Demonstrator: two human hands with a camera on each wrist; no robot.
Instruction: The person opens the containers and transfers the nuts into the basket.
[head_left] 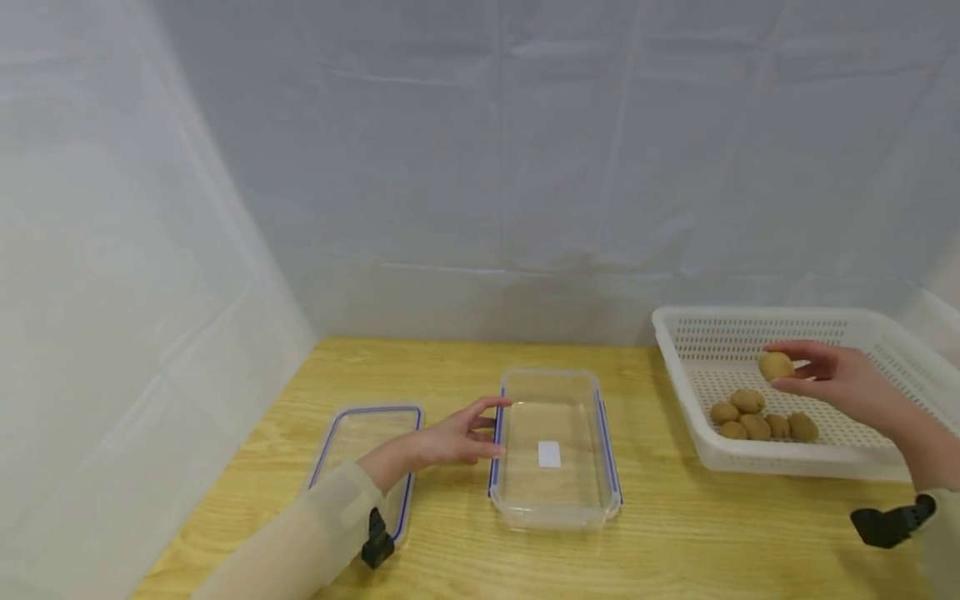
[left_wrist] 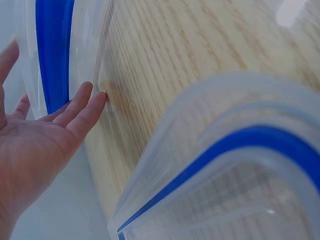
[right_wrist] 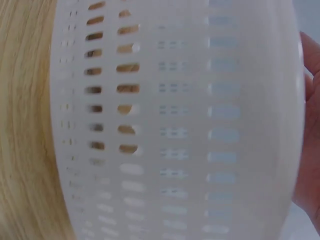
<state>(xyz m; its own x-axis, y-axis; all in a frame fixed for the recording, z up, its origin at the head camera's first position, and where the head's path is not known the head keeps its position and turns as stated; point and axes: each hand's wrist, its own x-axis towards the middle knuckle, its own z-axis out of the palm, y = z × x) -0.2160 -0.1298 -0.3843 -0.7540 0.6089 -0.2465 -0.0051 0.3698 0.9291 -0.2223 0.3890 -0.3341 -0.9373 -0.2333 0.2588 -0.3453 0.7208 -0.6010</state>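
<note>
My right hand (head_left: 840, 379) pinches a small round potato (head_left: 775, 366) between thumb and fingers, above the white perforated basket (head_left: 810, 457). Several more potatoes (head_left: 754, 427) lie together in the basket's front left part. At the left side of a clear plastic food container (head_left: 573, 493) is my left hand (head_left: 457, 437), its fingers loosely extended at the rim and side wall. The left wrist view shows those fingers (left_wrist: 80, 107) by the container's blue side strip (left_wrist: 52, 55). In the right wrist view the basket wall (right_wrist: 265, 120) hides the potato and most of the hand.
A clear lid with a blue seal (head_left: 367, 433) lies left of the container, partly under my left forearm. A white label (head_left: 549, 454) shows on the container's bottom. The wooden table (head_left: 645, 550) meets pale sheeting (head_left: 480, 308) at its back and left.
</note>
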